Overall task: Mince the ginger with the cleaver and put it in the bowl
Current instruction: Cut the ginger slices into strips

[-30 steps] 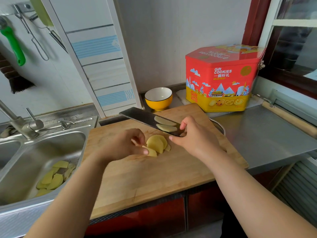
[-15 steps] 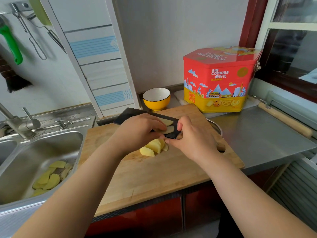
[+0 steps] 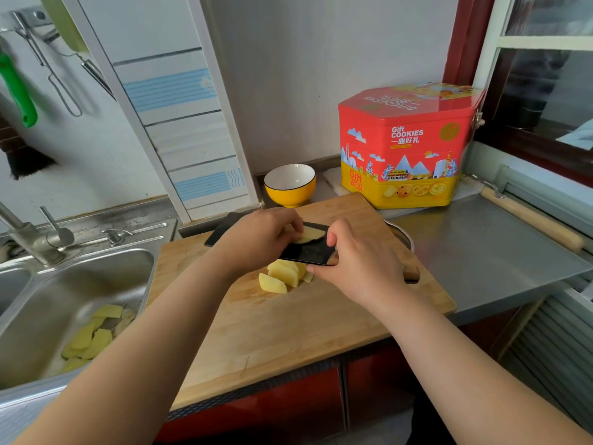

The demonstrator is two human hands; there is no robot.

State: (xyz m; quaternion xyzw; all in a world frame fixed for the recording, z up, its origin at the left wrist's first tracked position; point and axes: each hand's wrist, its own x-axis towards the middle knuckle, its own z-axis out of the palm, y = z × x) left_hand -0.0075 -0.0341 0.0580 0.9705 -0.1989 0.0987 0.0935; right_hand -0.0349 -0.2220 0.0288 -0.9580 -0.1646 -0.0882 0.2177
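My right hand grips the cleaver and holds its dark blade flat above the wooden cutting board. A ginger slice lies stuck on the blade, and my left hand pinches it with curled fingers. Below the blade a small pile of pale yellow ginger slices rests on the board. The yellow bowl, white inside, stands behind the board and looks empty.
A red and yellow cookie tin stands at the back right. The steel sink on the left holds ginger peelings, with a tap behind. A rolling pin lies along the right counter edge. A metal bowl rim shows behind my right hand.
My left hand has left the pile on the board, risen to the blade and taken hold of a slice stuck there. The cleaver stays held flat.
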